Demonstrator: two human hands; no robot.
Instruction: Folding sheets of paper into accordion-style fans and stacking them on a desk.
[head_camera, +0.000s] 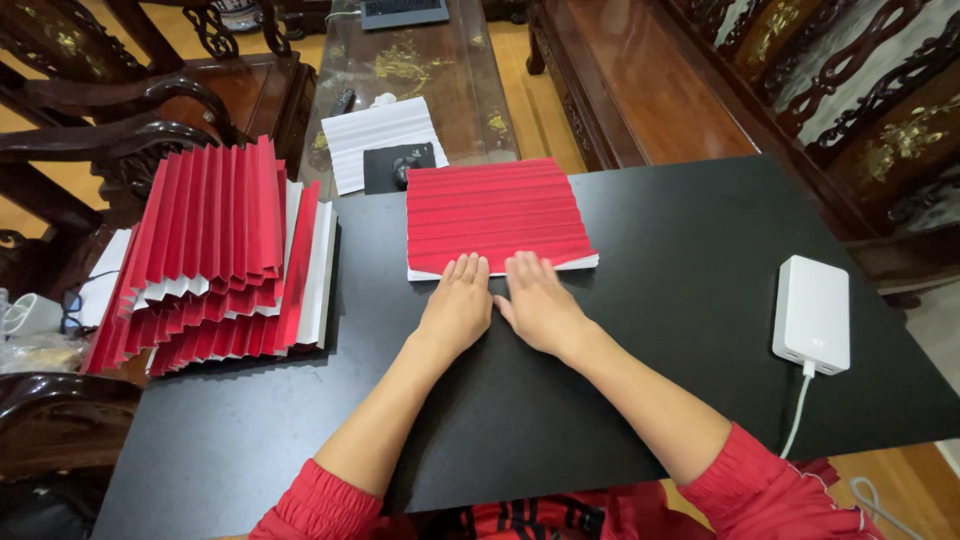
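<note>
Flat, both hands (500, 305) on pleated red paper (495, 215).

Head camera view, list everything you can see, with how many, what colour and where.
Black table: one, black, fills the middle of the view.
Pleated red sheet: one, red on white, flat at the table's far edge, under the fingertips.
Stack of pleated sheets: several, red and white, at the table's left edge.
White power bank: one, white, right side of the table, with a white cable running toward the near edge.
Glass coffee table: one, beyond the black table.
White pleated sheet: one, white, on the glass table.
Carved wooden chairs: dark brown, left and right.
Left hand: flat, fingertips on the red sheet's near edge.
Right hand: flat, beside the left, fingertips on the same edge.
</note>
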